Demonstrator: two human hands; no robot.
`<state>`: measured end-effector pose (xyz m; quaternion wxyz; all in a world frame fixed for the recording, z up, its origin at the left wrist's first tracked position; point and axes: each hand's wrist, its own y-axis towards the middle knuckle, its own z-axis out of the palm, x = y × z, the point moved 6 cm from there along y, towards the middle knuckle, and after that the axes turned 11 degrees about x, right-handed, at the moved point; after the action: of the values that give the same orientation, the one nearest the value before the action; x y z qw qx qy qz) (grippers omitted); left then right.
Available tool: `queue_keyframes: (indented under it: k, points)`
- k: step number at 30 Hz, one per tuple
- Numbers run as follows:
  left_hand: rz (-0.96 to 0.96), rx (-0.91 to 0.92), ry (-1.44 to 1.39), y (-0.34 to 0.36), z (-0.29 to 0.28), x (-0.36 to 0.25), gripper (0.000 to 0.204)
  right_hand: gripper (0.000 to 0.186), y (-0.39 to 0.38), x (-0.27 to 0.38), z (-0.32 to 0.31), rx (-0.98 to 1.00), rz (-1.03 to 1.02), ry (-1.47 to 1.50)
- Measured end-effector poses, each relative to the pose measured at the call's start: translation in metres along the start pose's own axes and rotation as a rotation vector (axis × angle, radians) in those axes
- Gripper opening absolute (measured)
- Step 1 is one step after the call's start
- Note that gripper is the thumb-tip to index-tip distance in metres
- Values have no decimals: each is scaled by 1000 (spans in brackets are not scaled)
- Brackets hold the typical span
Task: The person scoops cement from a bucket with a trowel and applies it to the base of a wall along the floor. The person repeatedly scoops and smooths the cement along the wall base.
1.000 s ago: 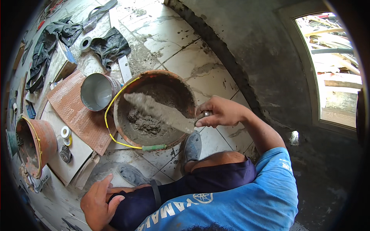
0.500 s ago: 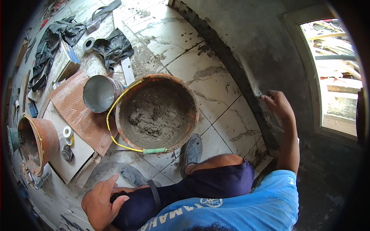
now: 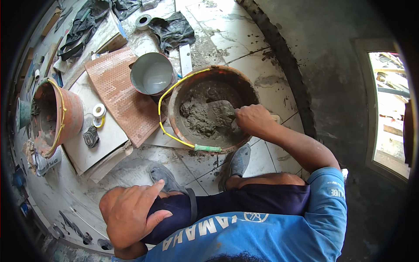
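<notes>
My right hand [image 3: 254,120] is closed round the handle of a trowel, over the right rim of a large orange bucket [image 3: 174,120]. The mortar-coated trowel blade [image 3: 223,110] dips into the bucket, against the wet grey mortar [image 3: 196,115]. A yellow wire handle with a green grip [image 3: 207,149] hangs along the bucket's near left side. At the lower left, my left hand [image 3: 133,214] rests by my knee, fingers stretched out and thumb apart, with nothing in it.
A grey-lined pail [image 3: 152,74] stands left of the mortar bucket, beside a brown textured sheet [image 3: 120,94]. A second orange bucket [image 3: 72,113] is farther left. Tape rolls [image 3: 99,110] and a tape measure [image 3: 91,136] lie between. A plastered wall [image 3: 336,96] rises on the right.
My right hand has moved left from the wall's foot to the bucket, bringing the trowel into the mortar. The view has shifted; my left hand stays by the knee.
</notes>
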<state>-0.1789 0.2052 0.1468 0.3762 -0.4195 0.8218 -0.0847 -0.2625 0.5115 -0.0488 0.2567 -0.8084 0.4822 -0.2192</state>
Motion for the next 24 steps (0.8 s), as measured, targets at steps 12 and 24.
queue_keyframes:
  k: [12,24]
  points:
    - [123,27,-7,19,2,9,63,30,-74,-52,19,-76,130,370]
    - [-139,49,29,26,12,13,64,33,-118,-41,-24,-66,89,699]
